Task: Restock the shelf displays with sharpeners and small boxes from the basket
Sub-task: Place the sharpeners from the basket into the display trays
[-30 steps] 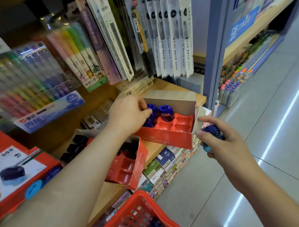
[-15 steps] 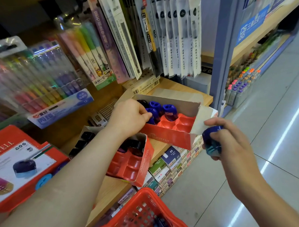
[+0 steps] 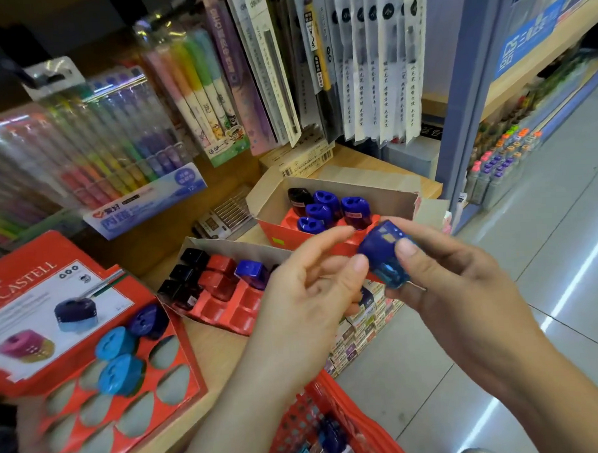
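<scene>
The right hand (image 3: 464, 287) is covering the far side of the dark blue plastic sharpener (image 3: 382, 253), and whether the left hand (image 3: 311, 294) is touching it with its thumb is not showing clearly. That hand is hiding the near corner of the middle red cardboard tray (image 3: 226, 308) and some of the small printed boxes (image 3: 350, 340), whose labels are too small to read. The bottom edge is cutting off the red plastic mesh basket (image 3: 292, 428), its contents blurring. The left edge is cropping the large red cardboard display (image 3: 25, 272), its lower cut-outs smearing.
</scene>
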`<state>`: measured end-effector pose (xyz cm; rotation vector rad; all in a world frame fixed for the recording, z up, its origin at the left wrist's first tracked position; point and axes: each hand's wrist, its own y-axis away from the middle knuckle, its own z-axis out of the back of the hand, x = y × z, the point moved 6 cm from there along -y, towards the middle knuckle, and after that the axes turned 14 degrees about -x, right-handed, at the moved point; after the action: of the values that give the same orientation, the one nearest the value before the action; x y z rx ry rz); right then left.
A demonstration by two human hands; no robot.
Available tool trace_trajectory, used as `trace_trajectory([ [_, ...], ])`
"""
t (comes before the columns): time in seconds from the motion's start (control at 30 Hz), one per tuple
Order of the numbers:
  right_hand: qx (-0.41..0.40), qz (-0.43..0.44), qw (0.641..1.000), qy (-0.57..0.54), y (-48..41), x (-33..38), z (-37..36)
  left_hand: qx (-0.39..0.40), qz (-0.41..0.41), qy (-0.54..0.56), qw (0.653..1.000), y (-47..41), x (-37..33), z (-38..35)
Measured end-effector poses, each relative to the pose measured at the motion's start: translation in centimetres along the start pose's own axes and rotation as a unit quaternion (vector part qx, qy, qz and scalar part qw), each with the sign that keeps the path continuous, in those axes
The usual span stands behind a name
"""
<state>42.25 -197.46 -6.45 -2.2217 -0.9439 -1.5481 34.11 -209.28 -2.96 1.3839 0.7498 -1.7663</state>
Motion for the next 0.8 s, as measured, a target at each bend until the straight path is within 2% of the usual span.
trace_trajectory([
  [0.07, 0.039, -0.035, 0.998, -0.032, 0.3, -0.3, -0.6, 0.009, 0.014, 0.03, 0.999, 0.5, 0.5, 0.2],
  [0.17, 0.066, -0.079, 0.993, -0.062, 0.7, -1.0, -1.1, 0.011, -0.006, 0.015, 1.0, 1.0, 0.6, 0.9],
  [0.3, 0.077, -0.125, 0.986, -0.083, 1.3, -2.5, -2.1, -0.028, -0.045, -0.021, 0.998, 1.7, 0.4, 2.5],
  [0.5, 0.125, -0.117, 0.985, -0.015, 3.4, -4.1, -5.6, -0.133, -0.025, -0.123, 0.983, 4.0, 1.6, 7.8],
  [0.67, 0.187, -0.076, 0.977, 0.065, 6.5, -6.3, -10.1, -0.132, 0.052, -0.098, 0.985, 6.4, 3.5, 12.5],
  [0.73, 0.198, -0.051, 0.975, 0.085, 7.5, -7.1, -11.8, -0.16, 0.047, -0.089, 0.982, 7.3, 3.8, 14.0],
  [0.8, 0.219, -0.04, 0.969, 0.108, 8.4, -7.8, -13.4, -0.221, 0.02, -0.121, 0.968, 7.5, 4.0, 16.2],
])
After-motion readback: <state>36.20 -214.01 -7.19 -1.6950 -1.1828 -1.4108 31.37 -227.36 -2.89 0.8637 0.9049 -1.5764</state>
